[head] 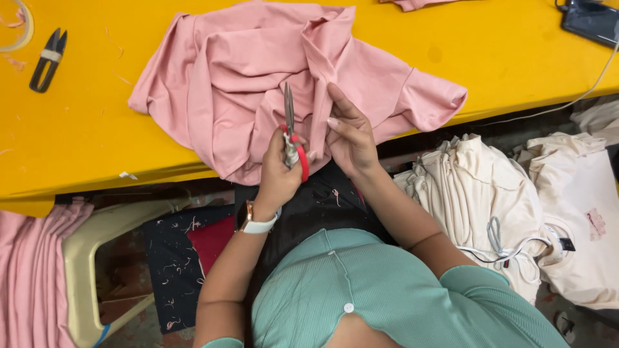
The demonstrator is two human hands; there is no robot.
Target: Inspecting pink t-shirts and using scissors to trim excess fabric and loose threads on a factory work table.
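Observation:
A pink garment (225, 77) lies crumpled on the yellow table (84, 129), with its near edge hanging over the table's front. My left hand (274, 177), with a watch on the wrist, is shut on red-handled thread snips (290, 122) whose blades point up against the fabric. My right hand (351, 138) pinches a fold of the pink garment just right of the blades. Both hands are close together at the table's front edge.
Black thread snips (46, 61) lie at the table's far left by a tape roll (19, 29). A phone (590, 20) with a white cable sits top right. Cream garments (477, 187) are piled at my right, pink fabric (32, 270) and a beige stool (84, 258) at my left.

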